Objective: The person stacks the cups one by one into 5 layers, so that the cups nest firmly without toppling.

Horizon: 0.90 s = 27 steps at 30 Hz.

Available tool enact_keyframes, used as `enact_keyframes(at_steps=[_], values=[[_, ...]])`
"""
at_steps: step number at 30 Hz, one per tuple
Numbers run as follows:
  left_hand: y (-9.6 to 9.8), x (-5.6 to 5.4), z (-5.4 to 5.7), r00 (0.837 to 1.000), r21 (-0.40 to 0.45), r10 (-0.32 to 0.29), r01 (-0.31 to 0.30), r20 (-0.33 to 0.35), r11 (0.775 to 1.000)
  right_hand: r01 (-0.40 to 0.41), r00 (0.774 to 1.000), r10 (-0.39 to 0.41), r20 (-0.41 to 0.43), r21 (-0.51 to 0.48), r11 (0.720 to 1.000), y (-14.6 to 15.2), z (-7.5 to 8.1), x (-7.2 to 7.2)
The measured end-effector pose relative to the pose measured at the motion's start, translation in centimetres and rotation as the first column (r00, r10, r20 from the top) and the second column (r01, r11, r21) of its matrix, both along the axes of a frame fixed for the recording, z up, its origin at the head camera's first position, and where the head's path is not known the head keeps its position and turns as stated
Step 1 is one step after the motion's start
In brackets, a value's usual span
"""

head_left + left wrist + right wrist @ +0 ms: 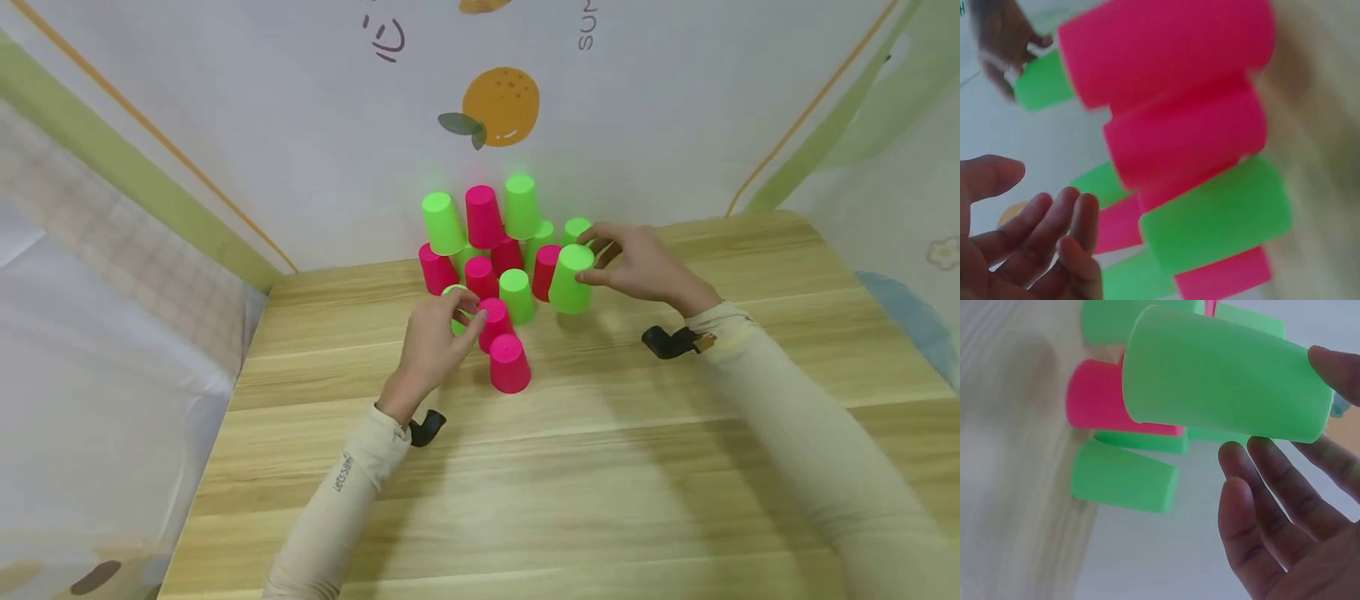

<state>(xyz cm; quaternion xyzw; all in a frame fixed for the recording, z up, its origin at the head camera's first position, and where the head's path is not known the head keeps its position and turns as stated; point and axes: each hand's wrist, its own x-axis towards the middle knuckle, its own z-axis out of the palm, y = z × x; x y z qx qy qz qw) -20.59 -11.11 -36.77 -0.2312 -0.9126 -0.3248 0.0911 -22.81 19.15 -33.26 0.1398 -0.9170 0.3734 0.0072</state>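
My right hand point(630, 260) pinches a green cup point(572, 279) near its upturned base, thumb on one side and fingers on the other. In the right wrist view that cup point(1222, 375) hangs above the wooden table, mouth down. My left hand point(435, 337) is over the left front of the cup group, fingers loosely bent around nothing in the left wrist view. Beneath it, partly hidden in the head view, stands a green cup point(1216, 215). Beside this is a pink cup point(495, 325), with another pink cup point(510, 364) in front.
Behind stand several upside-down pink and green cups, with a green cup point(442, 223), a pink cup point(483, 217) and a green cup point(521, 207) on an upper level. A printed white cloth point(300, 108) hangs behind the wooden table point(585, 500).
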Motion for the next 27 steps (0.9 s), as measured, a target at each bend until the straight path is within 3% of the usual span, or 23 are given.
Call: enact_keyframes(at_steps=[3, 6, 9, 14, 27], values=[[0.3, 0.6, -1.0, 0.992, -0.002, -0.043, 0.044, 0.122, 0.999, 0.008, 0.999, -0.006, -0.043, 0.026, 1.0, 0.4, 1.0, -0.4], [0.5, 1.1, -1.8, 0.969, -0.012, -0.08, 0.085, 0.233, 0.996, 0.031, 0.998, -0.029, -0.05, 0.04, 0.999, 0.7, 2.0, -1.1], [0.7, 1.5, -2.4, 0.952, -0.027, -0.096, 0.108, 0.292, 0.994, 0.058, 0.998, -0.057, -0.019, 0.044, 0.997, 0.9, 2.9, -2.0], [0.8, 2.1, -2.9, 0.946, -0.014, -0.125, 0.135, 0.299, 0.991, 0.102, 0.994, -0.105, 0.034, 0.069, 0.992, 1.0, 3.7, -3.9], [0.8, 3.3, -2.8, 0.942, -0.026, -0.162, 0.178, 0.295, 0.984, 0.225, 0.965, -0.231, 0.126, 0.06, 0.972, -0.2, 3.7, -8.5]])
